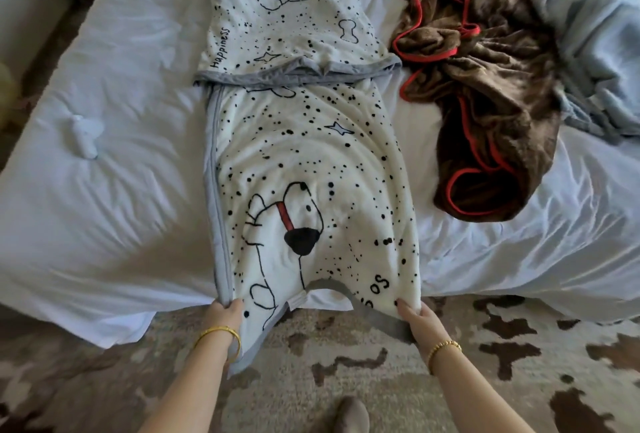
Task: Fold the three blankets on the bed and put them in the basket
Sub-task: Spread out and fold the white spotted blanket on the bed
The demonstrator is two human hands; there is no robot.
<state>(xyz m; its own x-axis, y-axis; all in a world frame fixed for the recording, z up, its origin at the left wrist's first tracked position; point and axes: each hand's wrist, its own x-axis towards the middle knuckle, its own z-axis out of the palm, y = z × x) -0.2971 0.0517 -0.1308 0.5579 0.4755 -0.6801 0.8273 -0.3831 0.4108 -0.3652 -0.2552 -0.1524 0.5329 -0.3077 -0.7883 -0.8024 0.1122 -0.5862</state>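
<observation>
A white blanket (304, 141) with black dots, a drawn dog and a grey border lies in a long strip down the middle of the bed (104, 173), its far end folded back on itself and its near end hanging over the bed's edge. The left hand (225, 311) grips the near left corner, fingers curled round the grey border; the right hand (417, 320) pinches the near right corner – thumb on top, fingers underneath. To the right on the bed a brown blanket (485, 93) with red trim lies crumpled, and just beyond it, touching, a pale blue blanket (599, 51) lies in a heap. A patterned rug (346, 380) covers the floor – no basket in view
</observation>
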